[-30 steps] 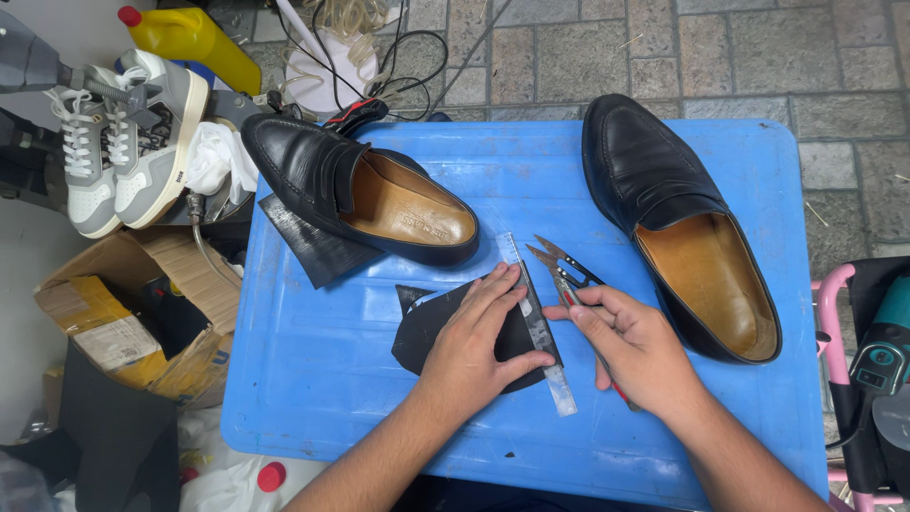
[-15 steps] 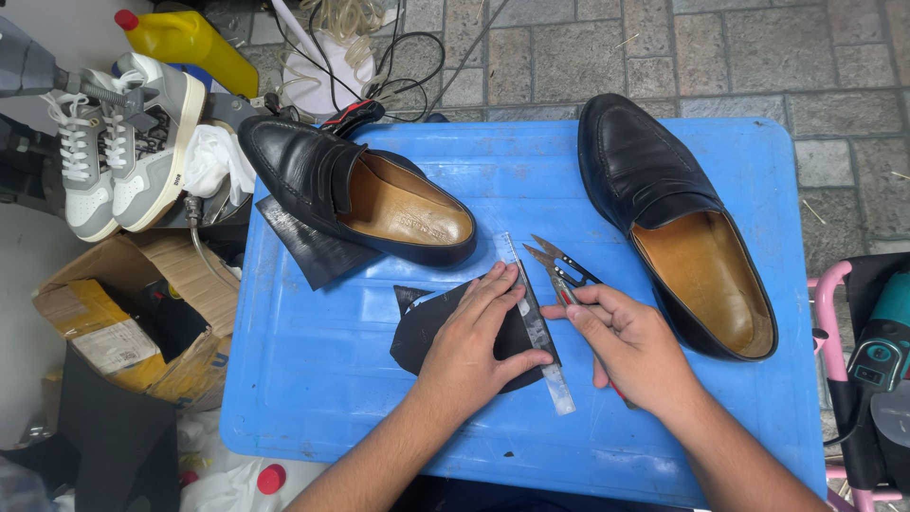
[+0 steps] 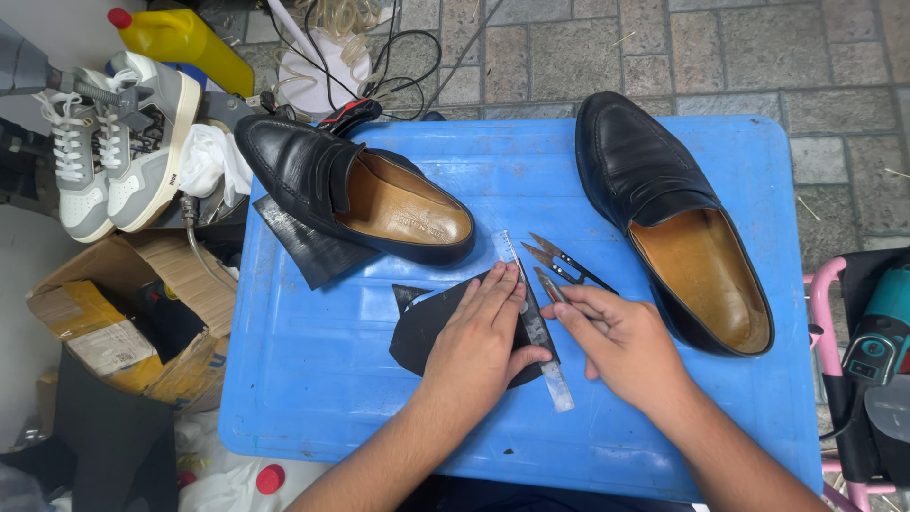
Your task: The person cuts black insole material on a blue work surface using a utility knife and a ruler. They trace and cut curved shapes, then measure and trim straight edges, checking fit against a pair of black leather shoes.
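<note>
A flat black rubber sheet (image 3: 431, 327) lies on the blue plastic table (image 3: 313, 379), and the left hand (image 3: 479, 337) is spread flat upon it, its fingers (image 3: 498, 289) extended and pressing down rather than gripping, so the sheet cannot slide. Under those fingertips and the thumb runs a narrow metal ruler (image 3: 540, 337), set along the sheet's right edge and pinned there, which reads as a straight guide for a line. Just right of the ruler, the right hand (image 3: 621, 346) has its fingers closed around a slim pointed tool (image 3: 552, 287) whose tip meets the ruler's edge near the left fingertips; what kind of tool it is I cannot tell. A pair of small thread snips (image 3: 564, 261) lies loose on the table just beyond the right fingers, untouched. Farther out from the fingers stand two black loafers with tan linings, the left loafer (image 3: 355, 194) beyond the left hand, resting partly on another dark sheet (image 3: 303, 248), and the right loafer (image 3: 668, 213) beyond the right hand. Well off the table on the left side are an open cardboard box (image 3: 123, 313) carrying a pale rectangular label on its flap, grey and white sneakers (image 3: 118, 156), and a yellow bottle with a red cap (image 3: 180, 40).
</note>
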